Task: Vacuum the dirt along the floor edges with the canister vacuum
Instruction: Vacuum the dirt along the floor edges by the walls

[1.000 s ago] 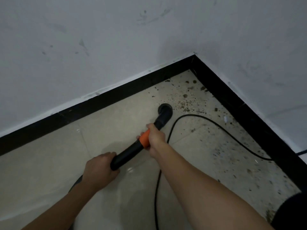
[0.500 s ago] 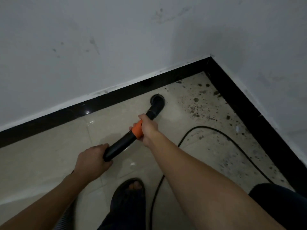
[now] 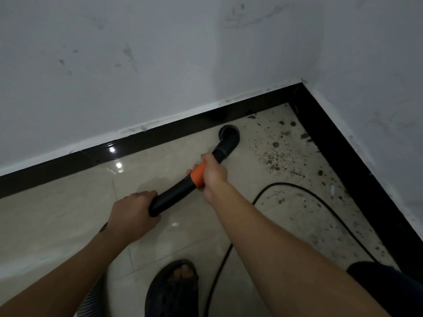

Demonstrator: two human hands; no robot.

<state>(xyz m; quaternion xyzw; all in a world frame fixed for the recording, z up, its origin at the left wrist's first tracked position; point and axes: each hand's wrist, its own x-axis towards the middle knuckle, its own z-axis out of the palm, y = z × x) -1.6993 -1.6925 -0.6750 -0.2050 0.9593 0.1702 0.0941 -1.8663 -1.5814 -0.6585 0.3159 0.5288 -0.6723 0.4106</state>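
**Vacuum wand with round nozzle, at the floor edge near a corner**

Nearest: sandalled foot [image 3: 175, 286], ribbed hose [image 3: 91, 299], black power cord [image 3: 279, 183] on beige tile. Left hand [image 3: 131, 216] grips the black wand [image 3: 174, 197] at its rear end. Right hand [image 3: 214, 177] is wrapped around the orange collar [image 3: 198, 177]. The nozzle [image 3: 229, 137] is on the floor just beside the black skirting [image 3: 137, 143]. Scattered dirt [image 3: 272, 160] lies right of it, towards the corner.

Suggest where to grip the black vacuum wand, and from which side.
Grip the black plastic vacuum wand on its straight tube: at the orange collar behind the round nozzle, and at the rear end. Come from above; the tube slants low over the tiled floor, leaving its top free. The right hand and left hand hold it so.
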